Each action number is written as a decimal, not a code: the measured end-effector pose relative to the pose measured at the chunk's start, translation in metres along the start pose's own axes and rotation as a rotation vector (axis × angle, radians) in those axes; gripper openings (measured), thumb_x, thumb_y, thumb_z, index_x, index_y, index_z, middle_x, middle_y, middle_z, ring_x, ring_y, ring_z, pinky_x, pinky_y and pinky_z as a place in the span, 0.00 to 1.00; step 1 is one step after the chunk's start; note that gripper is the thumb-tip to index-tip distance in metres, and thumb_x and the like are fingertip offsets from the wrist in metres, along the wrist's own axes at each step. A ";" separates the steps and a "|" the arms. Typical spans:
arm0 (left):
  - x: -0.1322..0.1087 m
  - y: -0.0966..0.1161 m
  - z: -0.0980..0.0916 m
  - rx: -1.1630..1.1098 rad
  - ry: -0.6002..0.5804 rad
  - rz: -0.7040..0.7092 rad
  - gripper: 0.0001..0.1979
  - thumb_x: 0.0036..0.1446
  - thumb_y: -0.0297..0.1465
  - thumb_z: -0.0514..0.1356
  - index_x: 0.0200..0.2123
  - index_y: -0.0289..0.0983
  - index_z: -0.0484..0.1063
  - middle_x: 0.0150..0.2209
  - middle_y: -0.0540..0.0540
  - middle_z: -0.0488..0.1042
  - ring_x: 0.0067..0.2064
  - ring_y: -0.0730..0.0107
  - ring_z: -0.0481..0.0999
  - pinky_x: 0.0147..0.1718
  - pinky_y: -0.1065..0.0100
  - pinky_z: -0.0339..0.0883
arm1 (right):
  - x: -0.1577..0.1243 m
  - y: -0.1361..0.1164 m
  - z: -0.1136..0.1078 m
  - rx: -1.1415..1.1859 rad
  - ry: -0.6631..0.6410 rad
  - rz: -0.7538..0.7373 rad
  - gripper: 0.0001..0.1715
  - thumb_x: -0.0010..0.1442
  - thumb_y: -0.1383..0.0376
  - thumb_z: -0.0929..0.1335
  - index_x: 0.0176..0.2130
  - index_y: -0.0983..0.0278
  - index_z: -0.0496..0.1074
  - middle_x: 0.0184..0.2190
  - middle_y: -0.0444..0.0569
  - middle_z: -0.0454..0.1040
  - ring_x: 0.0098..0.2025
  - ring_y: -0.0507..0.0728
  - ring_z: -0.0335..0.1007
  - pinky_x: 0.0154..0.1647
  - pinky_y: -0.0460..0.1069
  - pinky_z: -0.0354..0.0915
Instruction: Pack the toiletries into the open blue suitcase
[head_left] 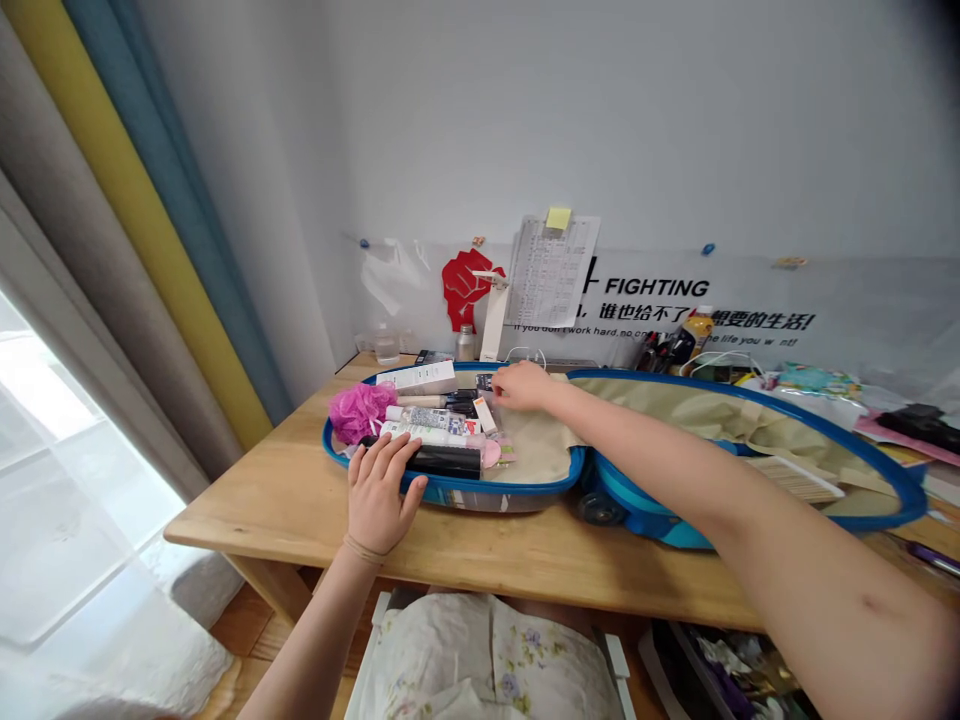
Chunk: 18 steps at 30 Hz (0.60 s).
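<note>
A small blue-rimmed suitcase lies spread open on the wooden table, its left half filled with toiletries. My left hand rests on the near rim with its fingers stretched over a black cylinder. At the back of the same half, my right hand has its fingers curled down on a small dark packet; its fingertips are partly hidden. Around the hands lie a pink bath puff, a long white box, a small white-and-orange box and several tubes.
The suitcase's right half has a beige lining and holds a striped flat item. Behind stand a white desk lamp, a small bottle and a yellow bottle. A bin sits under the table.
</note>
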<state>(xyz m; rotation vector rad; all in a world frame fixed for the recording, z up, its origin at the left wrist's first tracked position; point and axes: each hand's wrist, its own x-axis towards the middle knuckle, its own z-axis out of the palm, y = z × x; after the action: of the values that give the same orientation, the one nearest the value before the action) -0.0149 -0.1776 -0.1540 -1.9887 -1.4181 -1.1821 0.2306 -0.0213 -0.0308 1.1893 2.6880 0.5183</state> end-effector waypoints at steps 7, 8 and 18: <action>-0.001 0.000 0.001 0.002 0.029 0.025 0.21 0.64 0.40 0.50 0.56 0.40 0.68 0.54 0.41 0.73 0.59 0.53 0.66 0.61 0.54 0.46 | -0.015 -0.019 0.004 0.187 -0.106 -0.015 0.16 0.54 0.52 0.70 0.38 0.59 0.77 0.44 0.47 0.78 0.46 0.57 0.71 0.43 0.48 0.58; 0.000 0.000 0.001 0.002 0.032 0.031 0.21 0.64 0.40 0.50 0.56 0.40 0.68 0.54 0.41 0.74 0.59 0.53 0.67 0.61 0.54 0.46 | -0.016 -0.016 0.002 0.205 -0.100 0.011 0.17 0.55 0.51 0.70 0.39 0.59 0.77 0.44 0.47 0.78 0.47 0.57 0.71 0.43 0.48 0.59; 0.000 -0.001 0.002 -0.010 0.030 0.014 0.21 0.63 0.40 0.50 0.56 0.40 0.69 0.54 0.41 0.74 0.58 0.53 0.67 0.61 0.54 0.46 | -0.145 0.132 0.002 0.178 -0.079 0.634 0.15 0.63 0.58 0.65 0.42 0.65 0.75 0.41 0.53 0.78 0.41 0.55 0.73 0.41 0.49 0.67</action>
<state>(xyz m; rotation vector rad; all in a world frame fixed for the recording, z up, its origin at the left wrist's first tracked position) -0.0147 -0.1758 -0.1554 -1.9766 -1.3844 -1.2103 0.4194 -0.0458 0.0167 2.0740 2.2867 0.2930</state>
